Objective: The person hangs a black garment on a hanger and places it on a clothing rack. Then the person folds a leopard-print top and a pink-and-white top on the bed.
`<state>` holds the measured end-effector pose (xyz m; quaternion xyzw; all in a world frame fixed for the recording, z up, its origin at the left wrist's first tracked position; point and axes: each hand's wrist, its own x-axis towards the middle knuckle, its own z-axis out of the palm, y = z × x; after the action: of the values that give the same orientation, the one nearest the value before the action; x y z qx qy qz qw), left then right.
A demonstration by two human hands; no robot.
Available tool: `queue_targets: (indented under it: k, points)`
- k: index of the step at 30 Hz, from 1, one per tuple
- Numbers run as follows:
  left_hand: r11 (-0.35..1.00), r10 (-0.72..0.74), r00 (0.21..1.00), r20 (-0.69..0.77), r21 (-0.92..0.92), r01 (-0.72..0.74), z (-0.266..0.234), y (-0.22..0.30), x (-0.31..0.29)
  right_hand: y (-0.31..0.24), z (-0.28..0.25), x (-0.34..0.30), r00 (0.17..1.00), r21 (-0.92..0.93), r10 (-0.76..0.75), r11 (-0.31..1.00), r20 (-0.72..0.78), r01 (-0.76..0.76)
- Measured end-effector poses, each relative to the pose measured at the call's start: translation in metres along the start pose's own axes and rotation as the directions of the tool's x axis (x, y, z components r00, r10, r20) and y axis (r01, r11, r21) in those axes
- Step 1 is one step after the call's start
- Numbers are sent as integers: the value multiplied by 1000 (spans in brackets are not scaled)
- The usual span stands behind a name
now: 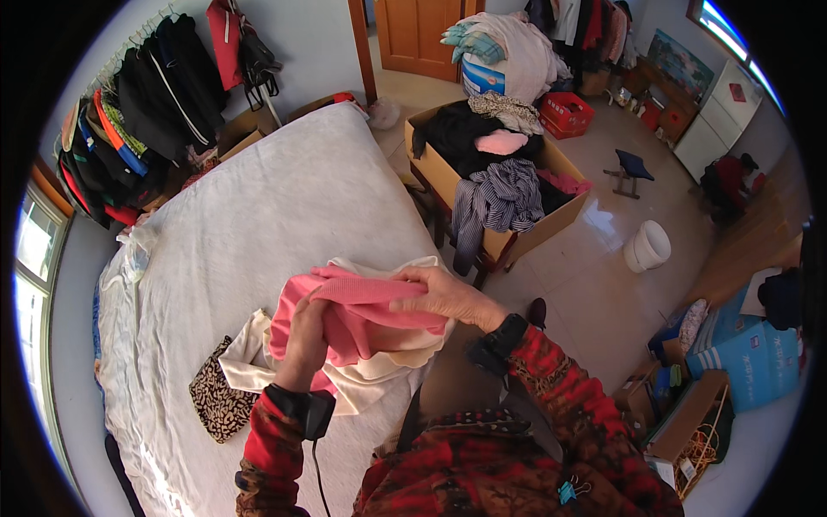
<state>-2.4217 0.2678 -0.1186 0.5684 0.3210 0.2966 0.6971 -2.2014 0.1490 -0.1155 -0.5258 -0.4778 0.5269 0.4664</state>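
Note:
Both of my hands grip a pink knit garment (345, 323) above the near edge of the bed. My left hand (308, 332) is closed on its left side, and my right hand (444, 297) pinches its upper right part. Under and around the pink cloth is a cream garment (366, 379), with one sleeve stretched to the left on the bed; whether the two are one piece I cannot tell. Left of it, partly beneath that sleeve, lies a folded leopard-print cloth (222, 401).
The bed (258, 215) has a white cover. Beyond its right side stands a cardboard box (543, 237) heaped with clothes. A white bucket (646, 247) and a small stool (629, 171) are on the floor. Blue boxes (749, 358) are at the right. Another person (728, 185) crouches far right.

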Motion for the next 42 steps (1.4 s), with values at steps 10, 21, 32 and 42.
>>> queue_targets:
  k: [10, 21, 32, 42]
  points:
    - [447, -160, 904, 397, 846, -292, 9, 11, -18, 16, -6, 7, 993, 240, 62, 970, -98, -37]
    - [967, -253, 927, 277, 91, 237, 15, 3, -29, 21, 18, 4, 990, -536, -130, 834, 47, 135]
    - [888, -422, 884, 201, 289, 359, -7, -10, -34, 21, 34, -22, 990, -74, 95, 993, 102, -88]
    - [576, -352, 890, 290, 816, -39, 9, -5, -43, 47, 22, -6, 997, 101, 60, 993, 54, -65]
